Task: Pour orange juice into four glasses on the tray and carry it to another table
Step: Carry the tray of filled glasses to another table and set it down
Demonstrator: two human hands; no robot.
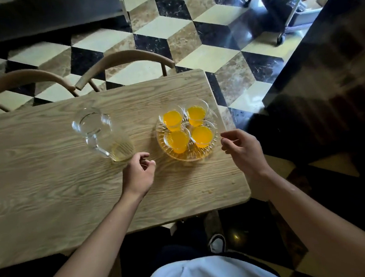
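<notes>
A clear cut-glass tray (209, 152) sits near the right end of the wooden table (48, 183). On it stand several glasses of orange juice (201, 136), close together. A glass pitcher (102, 135), nearly empty, stands to the tray's left. My left hand (139, 173) hovers between pitcher and tray, fingers loosely curled, holding nothing. My right hand (242, 148) hangs just right of the tray's rim, fingers relaxed, touching nothing.
Two wooden chair backs (126, 58) stand at the table's far side. A dark counter (326, 81) runs along the right. A wheeled cart (285, 8) stands on the checkered floor at the back right. The table's right edge lies close to the tray.
</notes>
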